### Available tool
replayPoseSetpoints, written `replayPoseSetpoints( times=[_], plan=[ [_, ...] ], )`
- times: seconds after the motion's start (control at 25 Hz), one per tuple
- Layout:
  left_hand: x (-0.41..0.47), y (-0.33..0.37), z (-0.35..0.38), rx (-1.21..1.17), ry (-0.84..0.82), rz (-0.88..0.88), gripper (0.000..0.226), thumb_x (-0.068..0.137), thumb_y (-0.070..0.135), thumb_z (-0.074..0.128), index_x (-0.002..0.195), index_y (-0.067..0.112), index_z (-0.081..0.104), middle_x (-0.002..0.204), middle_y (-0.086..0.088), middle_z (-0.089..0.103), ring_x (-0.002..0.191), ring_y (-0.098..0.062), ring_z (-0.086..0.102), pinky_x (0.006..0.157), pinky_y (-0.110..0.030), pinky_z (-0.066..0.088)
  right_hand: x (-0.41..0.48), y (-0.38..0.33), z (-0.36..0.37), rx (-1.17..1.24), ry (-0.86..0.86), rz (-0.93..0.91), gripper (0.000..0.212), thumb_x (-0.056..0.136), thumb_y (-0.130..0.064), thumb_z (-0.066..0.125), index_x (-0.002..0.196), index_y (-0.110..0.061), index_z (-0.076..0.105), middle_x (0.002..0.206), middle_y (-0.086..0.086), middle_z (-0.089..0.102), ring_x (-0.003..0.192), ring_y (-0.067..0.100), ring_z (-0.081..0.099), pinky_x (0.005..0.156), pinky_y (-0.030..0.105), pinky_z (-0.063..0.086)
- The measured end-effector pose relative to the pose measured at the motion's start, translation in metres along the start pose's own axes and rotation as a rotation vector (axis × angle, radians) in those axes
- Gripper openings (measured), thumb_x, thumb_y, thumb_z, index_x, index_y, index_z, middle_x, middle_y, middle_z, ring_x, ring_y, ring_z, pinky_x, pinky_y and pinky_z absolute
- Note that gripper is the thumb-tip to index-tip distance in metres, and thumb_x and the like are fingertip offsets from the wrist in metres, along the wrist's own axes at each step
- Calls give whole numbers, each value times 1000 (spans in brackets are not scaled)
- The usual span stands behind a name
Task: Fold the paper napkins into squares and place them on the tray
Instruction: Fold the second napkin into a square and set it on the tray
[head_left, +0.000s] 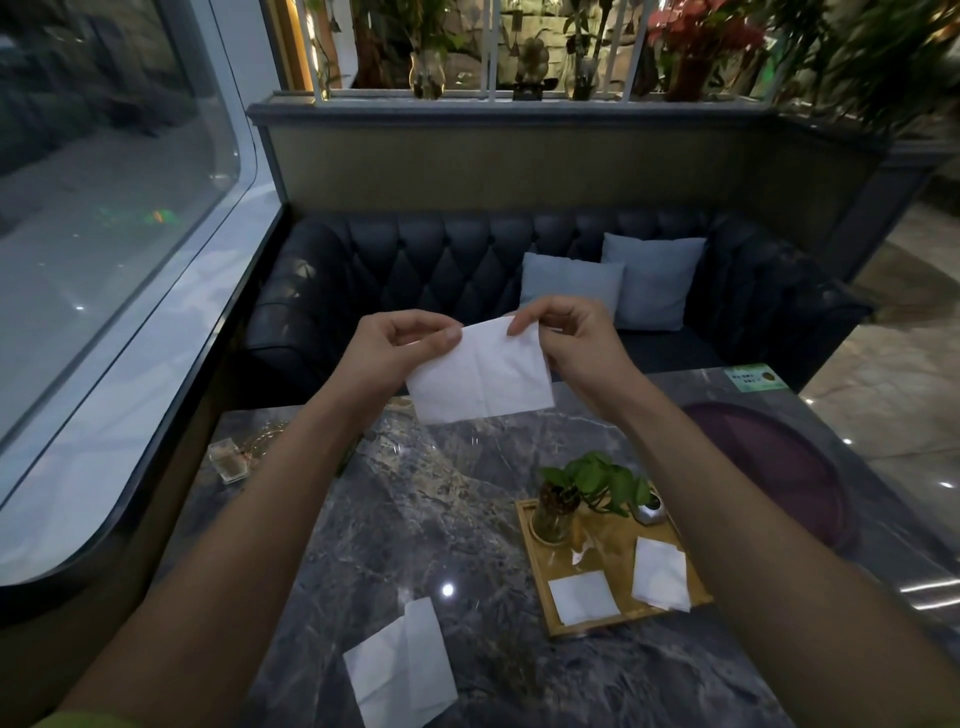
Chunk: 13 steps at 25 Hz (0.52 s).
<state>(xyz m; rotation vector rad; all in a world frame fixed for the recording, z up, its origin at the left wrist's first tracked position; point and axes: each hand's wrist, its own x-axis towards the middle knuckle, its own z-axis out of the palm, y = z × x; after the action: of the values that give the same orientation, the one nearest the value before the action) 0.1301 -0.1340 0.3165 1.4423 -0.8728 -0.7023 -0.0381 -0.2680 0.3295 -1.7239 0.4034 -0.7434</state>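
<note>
A white paper napkin (480, 373) hangs in the air above the far part of the marble table (415, 519), creased down its middle. My left hand (392, 348) pinches its upper left corner and my right hand (571, 338) pinches its upper right corner. A wooden tray (535, 561) lies at the right of the table. On it rest two folded napkin squares, one near the front (583, 597) and one at the right (661, 572). Another loose napkin (402, 670), partly folded, lies on the table near me.
A small plant in a glass jar (556, 512) and a small metal object (649, 512) stand on the tray's far end. A round purple tray (800, 467) sits at the right. A glass holder (228, 460) is at the left edge. A dark sofa with cushions (571, 286) faces me.
</note>
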Motion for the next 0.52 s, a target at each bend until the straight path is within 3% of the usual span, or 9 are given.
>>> replayPoseSetpoints(
  times=[0.16, 0.32, 0.44, 0.52],
  plan=[
    [2, 3, 2, 16, 1, 19, 6, 85, 13, 73, 89, 9, 75, 77, 2, 73, 69, -6, 65, 55, -20, 49, 0, -4, 3, 4, 14, 12, 22, 95, 3, 52, 87, -10, 69, 100, 13, 71, 70, 2, 65, 53, 17, 47],
    [3, 3, 1, 44, 12, 54, 1, 84, 14, 74, 84, 14, 74, 77, 2, 73, 70, -7, 65, 57, -22, 50, 6, -7, 2, 109, 65, 93, 27, 98, -9, 42, 109, -14, 67, 99, 6, 76, 88, 16, 71, 69, 26, 55],
    [4, 3, 1, 87, 16, 67, 2, 83, 15, 75, 85, 13, 74, 81, -2, 73, 73, -9, 65, 61, -26, 50, 8, -6, 3, 34, 84, 77, 19, 99, -22, 52, 110, -17, 68, 95, 3, 75, 92, 11, 70, 78, 27, 56],
    [4, 3, 2, 103, 5, 78, 6, 84, 15, 75, 87, 11, 74, 84, -4, 74, 75, -10, 66, 62, -26, 50, 7, -5, 4, -99, 66, 9, 14, 93, -24, 63, 103, -17, 71, 93, -7, 73, 89, 0, 66, 76, 18, 51]
  ],
)
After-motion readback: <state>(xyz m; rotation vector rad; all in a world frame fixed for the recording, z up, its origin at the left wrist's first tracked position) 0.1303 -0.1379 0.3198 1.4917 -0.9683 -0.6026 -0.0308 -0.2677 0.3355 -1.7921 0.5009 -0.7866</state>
